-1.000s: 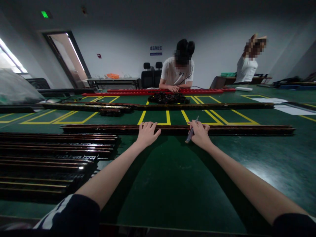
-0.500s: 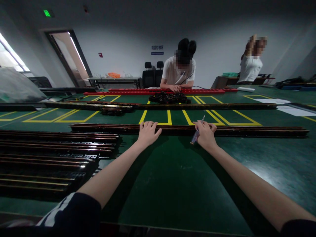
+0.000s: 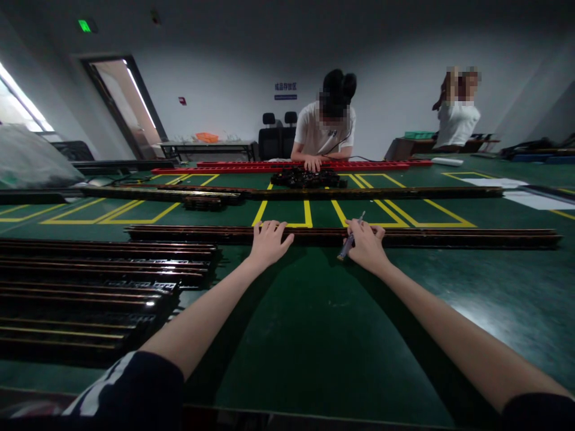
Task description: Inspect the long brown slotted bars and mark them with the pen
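A long dark rail with copper-coloured strips (image 3: 467,237) lies crosswise on the green table in front of me. My left hand (image 3: 268,244) rests over its left-middle part, fingers laid across the rail and the thumb spread to the right. Farther right, my right hand (image 3: 369,246) is closed around a screwdriver with a clear purplish handle (image 3: 346,246). The screwdriver's shaft points up and away, past my fingers. Some fingers of this hand also reach over the rail; whether they touch it I cannot tell.
Stacked dark rails (image 3: 90,299) fill the table's left side. Beyond my hands lie another long rail (image 3: 404,193), a heap of small black parts (image 3: 308,178) and a red slotted rail (image 3: 381,164). A person (image 3: 326,129) leans over that heap; another (image 3: 457,120) stands back right.
My right hand has slid a little left along the rail with the screwdriver. My left hand stays put. The person opposite has moved a hand onto the black parts.
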Demonstrator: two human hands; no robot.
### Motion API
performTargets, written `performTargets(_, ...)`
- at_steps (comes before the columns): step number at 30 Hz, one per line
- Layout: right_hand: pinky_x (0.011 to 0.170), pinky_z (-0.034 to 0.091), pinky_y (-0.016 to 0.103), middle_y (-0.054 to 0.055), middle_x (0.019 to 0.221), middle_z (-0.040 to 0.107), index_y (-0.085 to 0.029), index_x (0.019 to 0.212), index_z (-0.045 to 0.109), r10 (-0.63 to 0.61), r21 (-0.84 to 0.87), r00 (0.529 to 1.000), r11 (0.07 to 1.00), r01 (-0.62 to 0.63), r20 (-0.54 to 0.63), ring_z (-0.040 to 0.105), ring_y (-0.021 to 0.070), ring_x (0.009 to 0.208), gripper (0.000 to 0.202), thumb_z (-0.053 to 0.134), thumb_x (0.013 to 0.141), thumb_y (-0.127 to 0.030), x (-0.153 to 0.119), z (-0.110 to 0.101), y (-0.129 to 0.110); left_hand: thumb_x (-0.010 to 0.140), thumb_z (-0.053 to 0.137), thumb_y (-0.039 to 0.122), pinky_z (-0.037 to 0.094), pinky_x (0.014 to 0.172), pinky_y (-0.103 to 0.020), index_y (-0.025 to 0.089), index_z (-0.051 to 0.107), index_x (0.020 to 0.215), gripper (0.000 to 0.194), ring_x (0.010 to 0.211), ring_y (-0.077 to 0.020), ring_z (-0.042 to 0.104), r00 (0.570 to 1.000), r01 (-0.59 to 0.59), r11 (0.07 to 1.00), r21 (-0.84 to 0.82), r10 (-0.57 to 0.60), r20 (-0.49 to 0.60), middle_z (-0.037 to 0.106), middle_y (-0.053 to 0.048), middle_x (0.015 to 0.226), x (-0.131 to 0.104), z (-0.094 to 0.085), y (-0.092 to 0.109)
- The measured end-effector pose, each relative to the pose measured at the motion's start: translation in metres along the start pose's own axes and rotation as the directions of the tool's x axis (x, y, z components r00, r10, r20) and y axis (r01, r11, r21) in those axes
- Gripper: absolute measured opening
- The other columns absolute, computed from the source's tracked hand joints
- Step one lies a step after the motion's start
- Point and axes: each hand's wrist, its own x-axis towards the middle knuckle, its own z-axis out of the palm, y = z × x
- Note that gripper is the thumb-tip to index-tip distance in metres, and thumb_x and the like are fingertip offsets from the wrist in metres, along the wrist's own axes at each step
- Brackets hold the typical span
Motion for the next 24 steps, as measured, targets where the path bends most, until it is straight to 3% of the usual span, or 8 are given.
performTargets(6, 0.084, 0.025, 0.043, 0.013, 0.109, 0.062, -0.022, 0.084, 0.042, 0.025, 0.023, 0.999, 0.999, -0.024, -0.036, 0.052, 0.0305, 0.105, 0.028, 0.046, 0.06, -0.007, 0.003, 0.002, -0.003, 0.094, 0.028, 0.048, 0.025, 0.109, -0.051, 0.018, 0.052, 0.129, 0.052, 0.123, -0.0278, 0.047, 1.0, -0.005, 1.0, -0.011, 0.005, -0.01, 0.057, -0.013, 0.129, 0.0, -0.001, 0.001)
performTargets(11, 0.081, 0.025, 0.042, 0.013, 0.102, 0.065, -0.022, 0.082, 0.04, 0.102, 0.065, 0.992, 0.993, -0.097, -0.079, 0.053, 0.0314, 0.101, 0.026, 0.046, 0.063, -0.005, 0.002, 0.005, 0.006, 0.094, 0.027, 0.048, 0.023, 0.11, -0.052, 0.019, 0.052, 0.129, 0.052, 0.124, -0.0272, 0.046, 1.0, -0.004, 1.0, -0.01, 0.004, -0.008, 0.057, -0.012, 0.129, 0.0, 0.0, 0.0)
performTargets(18, 0.085, 0.027, 0.041, 0.013, 0.116, 0.062, -0.022, 0.083, 0.04, 0.01, 0.143, 0.999, 0.99, -0.005, -0.031, 0.051, 0.032, 0.112, 0.026, 0.048, 0.063, -0.006, 0.0, -0.001, 0.009, 0.094, 0.027, 0.048, 0.023, 0.11, -0.051, 0.019, 0.054, 0.128, 0.052, 0.123, -0.0275, 0.046, 1.0, -0.007, 1.0, 0.0, 0.007, -0.026, 0.058, -0.012, 0.128, 0.0, 0.003, -0.001)
performTargets(24, 0.089, 0.027, 0.043, 0.012, 0.106, 0.061, -0.021, 0.091, 0.045, 0.018, 0.129, 1.0, 0.991, -0.02, 0.018, 0.05, 0.0321, 0.113, 0.017, 0.049, 0.075, -0.021, 0.0, 0.0, 0.004, 0.094, 0.027, 0.048, 0.023, 0.109, -0.052, 0.018, 0.054, 0.128, 0.052, 0.123, -0.0281, 0.046, 1.0, -0.002, 1.0, -0.002, 0.002, -0.016, 0.058, -0.013, 0.128, 0.0, 0.002, 0.0)
